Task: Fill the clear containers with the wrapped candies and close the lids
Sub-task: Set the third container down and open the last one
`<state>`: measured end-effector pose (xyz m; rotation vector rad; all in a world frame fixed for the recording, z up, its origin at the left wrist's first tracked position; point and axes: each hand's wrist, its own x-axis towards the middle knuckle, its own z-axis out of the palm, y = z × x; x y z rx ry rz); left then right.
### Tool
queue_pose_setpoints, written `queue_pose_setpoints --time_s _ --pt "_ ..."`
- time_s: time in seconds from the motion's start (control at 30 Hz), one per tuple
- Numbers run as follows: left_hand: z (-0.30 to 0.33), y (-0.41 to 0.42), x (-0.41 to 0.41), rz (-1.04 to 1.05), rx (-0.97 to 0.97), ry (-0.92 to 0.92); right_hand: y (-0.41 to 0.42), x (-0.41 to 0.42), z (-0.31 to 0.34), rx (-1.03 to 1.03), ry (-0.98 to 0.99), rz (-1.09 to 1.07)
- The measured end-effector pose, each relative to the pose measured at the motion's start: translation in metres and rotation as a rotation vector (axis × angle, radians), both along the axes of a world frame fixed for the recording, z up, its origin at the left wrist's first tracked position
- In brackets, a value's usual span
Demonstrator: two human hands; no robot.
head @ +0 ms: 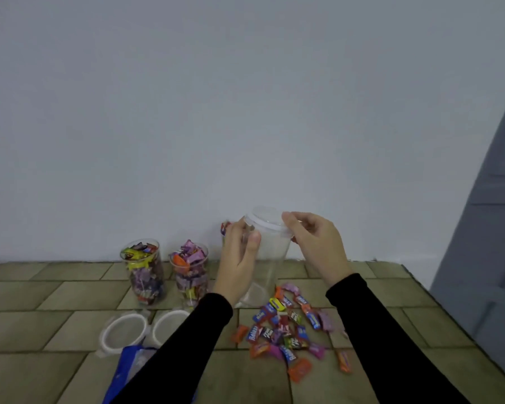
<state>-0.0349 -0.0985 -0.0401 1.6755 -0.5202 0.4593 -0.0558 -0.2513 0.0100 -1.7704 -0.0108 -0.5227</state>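
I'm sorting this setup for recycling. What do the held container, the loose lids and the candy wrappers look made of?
The held container looks like thin clear plastic: the wall and tabletop show through it. The two loose lids seem clear plastic with whitish rims, though blur leaves that open. The candy wrappers look like glossy printed film, plastic or foil-lined; I cannot tell which.

"Relaxa" in white on a blue candy wrapper [252, 337] in the loose pile, other wrappers' print too blurred to read

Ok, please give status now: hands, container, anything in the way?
Left hand grips empty container. Right hand pinches its lid. Loose candies wait below.
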Motion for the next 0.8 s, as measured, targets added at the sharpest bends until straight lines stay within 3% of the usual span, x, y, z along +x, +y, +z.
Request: queue_pose_setpoints --time_s 0.27,0.5,0.67,0.8 --pt "-0.056 -0.072 -0.053 -0.108 -0.032 0.268 -0.074 -0.043 -0.024 -0.275 0.177 0.019" --pt "-0.082 -0.121 -0.103 -0.099 -0.032 0.285 -0.120 -0.075 -0.035 -0.308 0.320 0.095" --pt "-0.100 -0.136 -0.126 -0.110 -0.016 0.291 -0.135 -0.085 -0.047 -0.515 0.464 0.110" --pt "-0.114 -0.133 -0.138 -0.047 0.042 0.270 -0.138 -0.091 -0.054 -0.643 0.463 0.151"
